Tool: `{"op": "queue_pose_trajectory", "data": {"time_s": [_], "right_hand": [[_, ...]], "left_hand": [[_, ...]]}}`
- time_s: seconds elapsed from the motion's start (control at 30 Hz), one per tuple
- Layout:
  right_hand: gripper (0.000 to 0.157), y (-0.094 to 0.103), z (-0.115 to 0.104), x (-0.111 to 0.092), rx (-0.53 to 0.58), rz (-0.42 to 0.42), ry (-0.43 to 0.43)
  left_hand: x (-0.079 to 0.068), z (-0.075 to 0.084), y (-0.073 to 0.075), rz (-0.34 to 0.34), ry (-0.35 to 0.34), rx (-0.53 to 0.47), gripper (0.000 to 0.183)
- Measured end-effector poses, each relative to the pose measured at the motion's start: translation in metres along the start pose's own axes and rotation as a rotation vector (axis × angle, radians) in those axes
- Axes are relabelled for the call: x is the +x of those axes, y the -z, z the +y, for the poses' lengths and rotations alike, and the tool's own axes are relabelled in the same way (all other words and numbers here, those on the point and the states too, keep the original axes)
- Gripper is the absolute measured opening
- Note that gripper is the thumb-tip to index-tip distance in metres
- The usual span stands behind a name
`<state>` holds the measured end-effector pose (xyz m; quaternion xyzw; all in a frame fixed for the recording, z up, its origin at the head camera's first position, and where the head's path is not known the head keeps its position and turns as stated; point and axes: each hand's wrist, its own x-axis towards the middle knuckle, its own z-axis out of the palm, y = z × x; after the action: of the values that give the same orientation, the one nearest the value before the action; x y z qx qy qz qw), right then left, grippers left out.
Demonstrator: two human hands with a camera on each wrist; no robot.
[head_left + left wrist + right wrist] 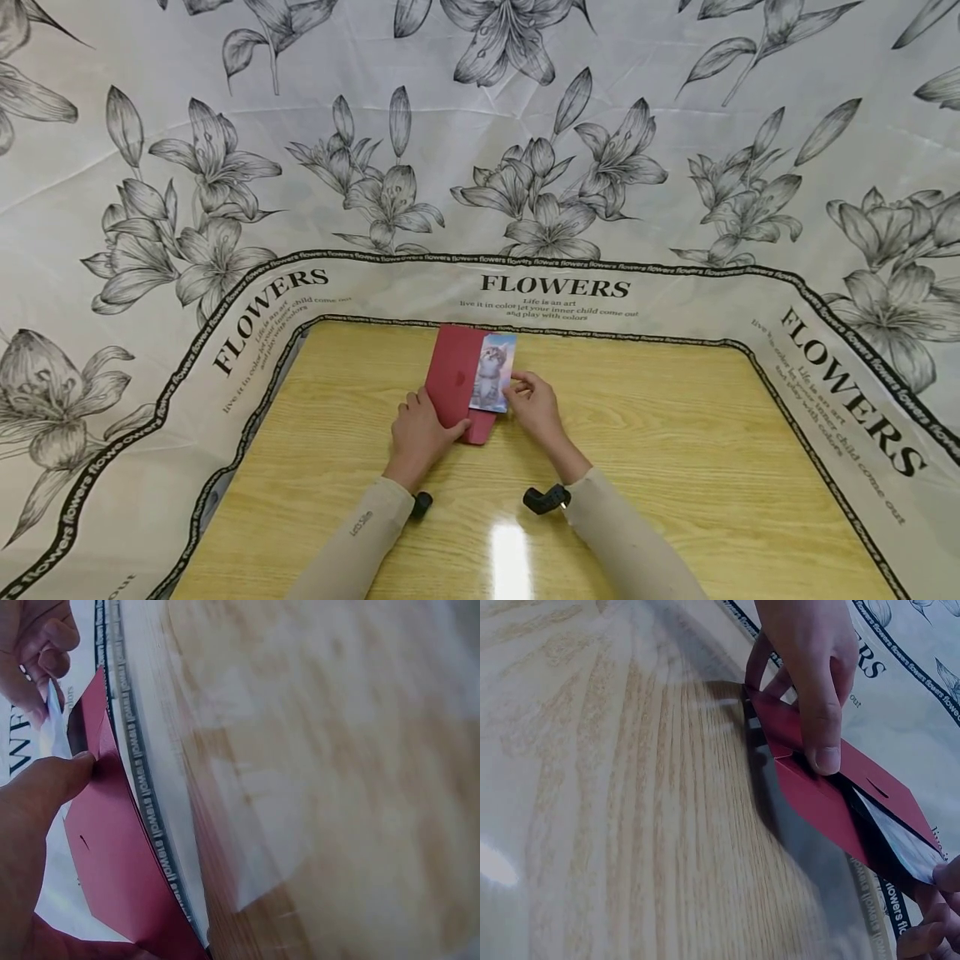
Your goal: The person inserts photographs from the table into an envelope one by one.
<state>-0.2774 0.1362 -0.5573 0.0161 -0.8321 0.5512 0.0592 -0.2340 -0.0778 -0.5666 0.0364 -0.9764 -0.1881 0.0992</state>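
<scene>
A red paper envelope (453, 375), with a small slit in its face, is held at its near left part by my left hand (422, 429). The left thumb (826, 754) presses on the envelope by its opening, while the other fingers reach round the far edge. A glossy card (492, 372) with a kitten picture sticks out of the envelope's right side. My right hand (536, 408) pinches the card's right edge between thumb and fingers. In the right wrist view, part of the card (900, 836) lies between the envelope's red layers; how deep it sits is hidden.
A wooden table (675, 433) with a glossy top lies under the hands. White cloth (555, 300) printed with flowers and lettering surrounds it at the back and sides. Black wrist devices (546, 499) sit at both cuffs.
</scene>
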Motion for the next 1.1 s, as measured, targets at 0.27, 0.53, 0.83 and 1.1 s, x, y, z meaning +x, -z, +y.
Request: {"op": "queue_pose_trajectory", "data": {"time_s": [0.27, 0.53, 0.83, 1.1], "right_hand": [[0.04, -0.008, 0.001, -0.002, 0.026, 0.033, -0.006], [0.038, -0.02, -0.003, 0.0, 0.005, 0.041, -0.011], [0.037, -0.031, -0.008, 0.003, 0.003, 0.044, -0.016], [0.037, -0.041, -0.007, 0.007, -0.039, 0.058, -0.005]], "left_hand": [[0.0, 0.0, 0.0, -0.01, 0.013, 0.003, 0.109], [0.0, 0.0, -0.001, -0.006, 0.012, 0.007, 0.107], [0.002, 0.0, -0.003, -0.007, 0.014, 0.01, 0.107], [0.001, 0.001, -0.001, -0.008, 0.007, 0.009, 0.106]]}}
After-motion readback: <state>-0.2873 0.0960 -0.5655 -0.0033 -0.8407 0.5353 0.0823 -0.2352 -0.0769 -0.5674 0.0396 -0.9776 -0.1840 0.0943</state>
